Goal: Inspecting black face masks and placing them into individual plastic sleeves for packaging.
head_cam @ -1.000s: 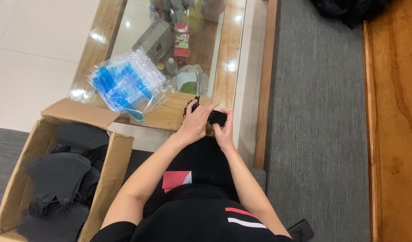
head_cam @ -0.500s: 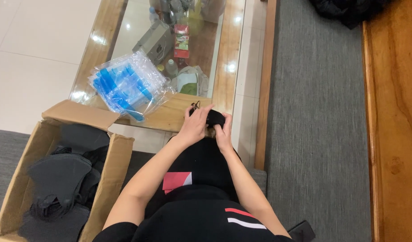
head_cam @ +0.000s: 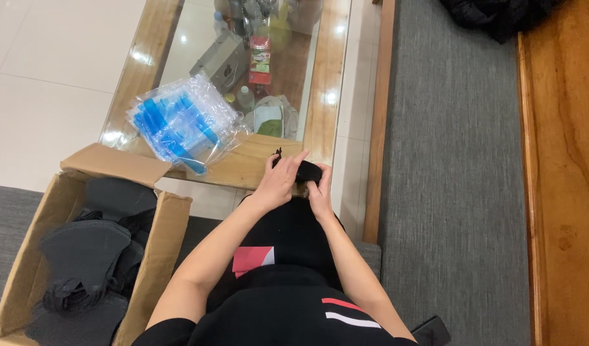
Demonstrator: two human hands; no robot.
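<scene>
Head view shows us the small black fabric piece (head_cam: 305, 172), folded or bunched, at the near edge of the glass-topped coffee table (head_cam: 243, 168), just above the knees. Our left hand (head_cam: 279, 182) presses on it with fingers spread flat, and our right hand (head_cam: 320, 191) pinches its right end between thumb and fingers, so both hands are closed on the fabric rather than lifting it; a thin strap or loop sticks up at its far left corner. Just beside it on the left, along the same near edge, lies a stack of clear plastic bags with blue strips (head_cam: 182, 122), partly overhanging the wooden frame. Below the glass we see a lower shelf with bottles and a grey box. To our left stands an open cardboard box (head_cam: 147, 253) holding more dark fabric pieces (head_cam: 83, 256). As we judge it, the piece sits so close to the table's near edge that a slack pinch could let it slide off onto the lap or floor, and a wide sweep of the left elbow could nudge the slippery bags off the corner. Open room lies to the right, over the grey sofa cushion (head_cam: 454, 192), and straight back toward the lap; the box flap crowds the left side.
</scene>
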